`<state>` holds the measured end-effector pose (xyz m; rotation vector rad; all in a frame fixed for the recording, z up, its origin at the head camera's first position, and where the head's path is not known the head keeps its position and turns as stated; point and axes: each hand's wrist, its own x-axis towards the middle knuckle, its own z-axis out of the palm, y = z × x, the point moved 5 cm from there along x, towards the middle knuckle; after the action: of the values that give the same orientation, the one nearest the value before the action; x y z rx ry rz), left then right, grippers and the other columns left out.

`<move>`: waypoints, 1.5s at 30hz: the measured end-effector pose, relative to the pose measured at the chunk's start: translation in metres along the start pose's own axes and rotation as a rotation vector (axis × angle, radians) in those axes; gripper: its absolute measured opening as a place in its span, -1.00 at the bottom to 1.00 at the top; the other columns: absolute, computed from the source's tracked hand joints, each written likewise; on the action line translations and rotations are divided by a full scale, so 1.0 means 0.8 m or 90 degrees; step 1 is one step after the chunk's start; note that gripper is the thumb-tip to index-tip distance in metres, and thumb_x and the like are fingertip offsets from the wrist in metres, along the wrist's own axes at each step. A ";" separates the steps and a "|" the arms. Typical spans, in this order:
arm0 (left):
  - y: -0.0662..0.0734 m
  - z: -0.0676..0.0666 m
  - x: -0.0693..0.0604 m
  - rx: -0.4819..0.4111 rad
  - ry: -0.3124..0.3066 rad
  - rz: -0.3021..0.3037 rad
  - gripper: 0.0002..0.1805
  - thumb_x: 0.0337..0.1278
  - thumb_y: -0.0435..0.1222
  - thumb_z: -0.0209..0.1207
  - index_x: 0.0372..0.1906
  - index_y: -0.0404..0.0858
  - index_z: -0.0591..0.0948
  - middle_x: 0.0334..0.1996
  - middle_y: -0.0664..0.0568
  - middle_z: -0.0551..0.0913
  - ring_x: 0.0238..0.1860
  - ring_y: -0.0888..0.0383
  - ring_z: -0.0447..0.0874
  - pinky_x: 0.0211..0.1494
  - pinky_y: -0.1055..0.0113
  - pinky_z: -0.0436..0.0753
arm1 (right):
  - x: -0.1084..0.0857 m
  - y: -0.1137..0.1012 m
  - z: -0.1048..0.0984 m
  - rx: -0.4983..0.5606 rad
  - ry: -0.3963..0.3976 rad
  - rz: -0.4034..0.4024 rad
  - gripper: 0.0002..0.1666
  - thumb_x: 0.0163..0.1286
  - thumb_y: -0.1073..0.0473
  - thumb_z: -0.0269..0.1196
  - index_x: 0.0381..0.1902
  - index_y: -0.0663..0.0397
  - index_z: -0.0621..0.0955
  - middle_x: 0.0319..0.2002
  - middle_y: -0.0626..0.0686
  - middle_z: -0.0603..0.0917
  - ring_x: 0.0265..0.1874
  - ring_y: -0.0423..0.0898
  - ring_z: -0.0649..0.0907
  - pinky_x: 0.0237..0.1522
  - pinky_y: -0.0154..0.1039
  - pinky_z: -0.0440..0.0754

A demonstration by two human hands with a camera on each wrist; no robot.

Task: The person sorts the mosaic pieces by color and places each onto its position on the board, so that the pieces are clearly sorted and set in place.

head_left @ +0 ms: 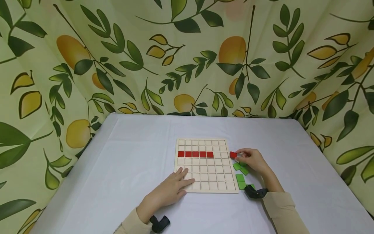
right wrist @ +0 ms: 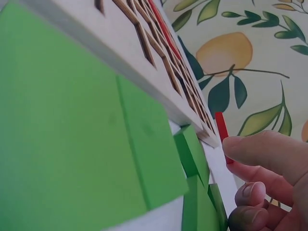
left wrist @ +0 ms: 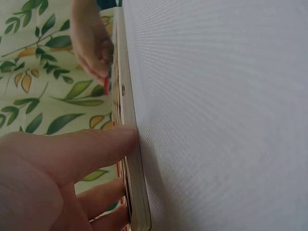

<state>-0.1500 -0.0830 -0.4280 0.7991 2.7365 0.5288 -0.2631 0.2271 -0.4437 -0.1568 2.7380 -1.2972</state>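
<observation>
Tile (head_left: 233, 155), red, sits pinched in the grip of the right hand (head_left: 253, 160), just beside the right edge of the gridded board (head_left: 214, 177). Holding it lightly by its sides, clear of the green tiles (head_left: 239, 177), should help; the left hand (head_left: 166, 192), fingers spread, can steady the gridded board.

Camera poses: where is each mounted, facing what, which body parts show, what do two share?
Head: on the head, facing forward and down at the grid board; left hand, right hand and sleeves.
Left wrist: along a board edge; left hand near, right hand beyond.
Right wrist: past green tiles towards patterned cloth; right hand.
Shared by both wrists: red tile in the right hand.
</observation>
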 end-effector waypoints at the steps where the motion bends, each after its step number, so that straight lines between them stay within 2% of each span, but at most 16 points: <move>1: 0.000 -0.001 0.000 0.002 0.001 0.001 -0.50 0.29 -0.24 0.11 0.33 0.04 0.45 0.49 -0.16 0.23 0.53 -0.18 0.11 0.49 -0.14 0.27 | 0.000 -0.001 0.000 0.004 -0.001 -0.002 -0.63 0.22 0.22 0.33 -0.07 0.37 0.63 -0.59 -0.09 0.38 -0.59 -0.30 0.34 -0.57 -0.42 0.29; 12: -0.001 0.000 0.001 -0.001 -0.002 0.000 -0.50 0.31 -0.24 0.09 0.34 0.05 0.44 0.49 -0.15 0.22 0.53 -0.17 0.10 0.50 -0.14 0.25 | 0.002 -0.009 0.005 0.023 -0.010 -0.009 -0.63 0.22 0.23 0.33 -0.09 0.40 0.63 -0.57 -0.09 0.39 -0.60 -0.31 0.34 -0.60 -0.43 0.28; 19: 0.001 -0.001 0.000 -0.004 -0.002 0.006 -0.50 0.31 -0.25 0.09 0.34 0.03 0.44 0.49 -0.17 0.21 0.53 -0.18 0.09 0.50 -0.15 0.25 | 0.003 -0.010 0.009 0.023 -0.021 0.005 -0.64 0.23 0.24 0.32 -0.05 0.35 0.63 -0.58 -0.10 0.38 -0.57 -0.28 0.36 -0.56 -0.43 0.30; 31: 0.000 0.000 0.000 0.004 -0.003 0.008 -0.49 0.31 -0.25 0.10 0.35 0.04 0.43 0.49 -0.16 0.21 0.53 -0.17 0.10 0.50 -0.14 0.26 | 0.005 -0.021 0.017 0.018 -0.044 0.000 -0.62 0.24 0.17 0.33 -0.05 0.31 0.63 -0.57 -0.10 0.39 -0.56 -0.26 0.35 -0.55 -0.41 0.29; 45: 0.001 0.000 0.000 0.012 -0.005 0.006 -0.49 0.31 -0.25 0.10 0.34 0.04 0.43 0.49 -0.15 0.21 0.53 -0.16 0.11 0.50 -0.12 0.27 | 0.013 -0.035 0.029 0.025 -0.051 -0.039 -0.66 0.23 0.21 0.33 -0.09 0.31 0.65 -0.56 -0.09 0.40 -0.55 -0.26 0.36 -0.54 -0.42 0.30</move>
<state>-0.1497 -0.0829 -0.4276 0.8178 2.7354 0.5018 -0.2686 0.1900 -0.4370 -0.2846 2.6584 -1.3281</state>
